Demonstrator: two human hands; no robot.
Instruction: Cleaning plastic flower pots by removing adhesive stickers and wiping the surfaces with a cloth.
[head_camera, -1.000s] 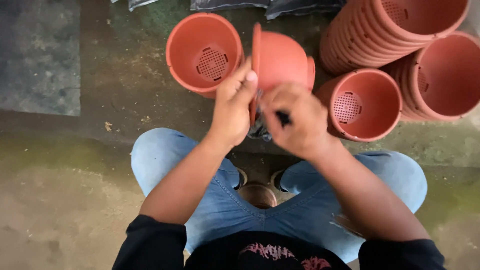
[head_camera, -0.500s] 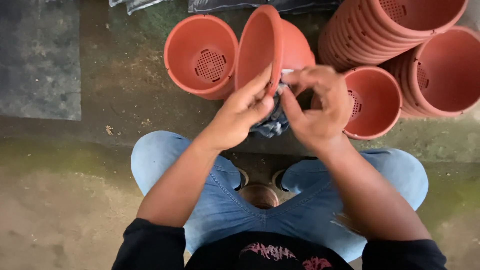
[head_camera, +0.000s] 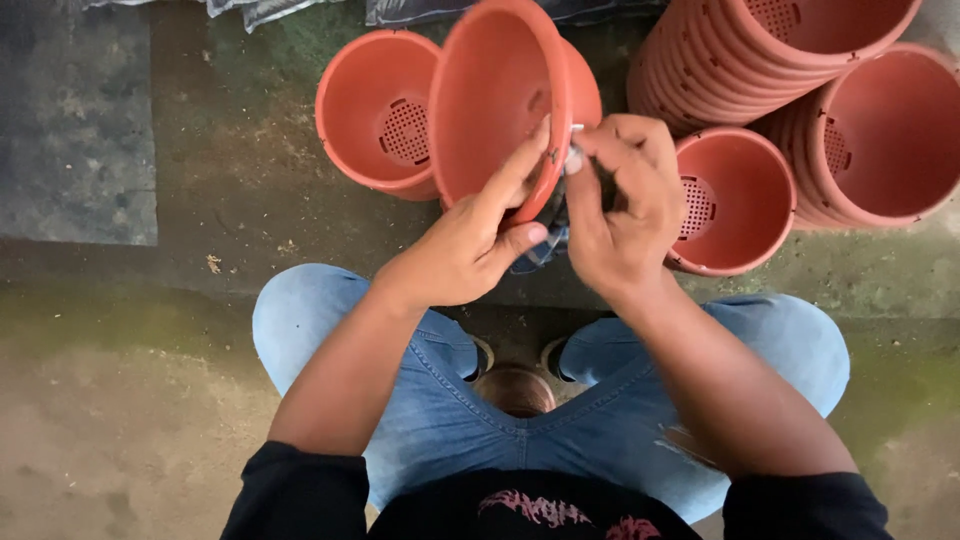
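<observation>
I hold a terracotta-coloured plastic pot (head_camera: 490, 100) tilted on its side, mouth facing left. My left hand (head_camera: 470, 245) grips its near rim, fingers inside and thumb under the edge. My right hand (head_camera: 620, 210) pinches a small pale piece (head_camera: 573, 152) against the rim at the right side of the pot. A dark cloth-like thing (head_camera: 540, 248) shows between my two hands, mostly hidden.
An upright pot (head_camera: 375, 110) stands left of the held one, another (head_camera: 735, 200) to the right. Stacks of the same pots (head_camera: 760, 50) lie at top right, with one more stack (head_camera: 885, 130) beside them. My knees in blue jeans (head_camera: 330, 320) sit below, on mossy concrete.
The held pot has been turned so its open mouth shows more, and it has risen. Both hands moved up to its rim; the right hand now pinches at the edge.
</observation>
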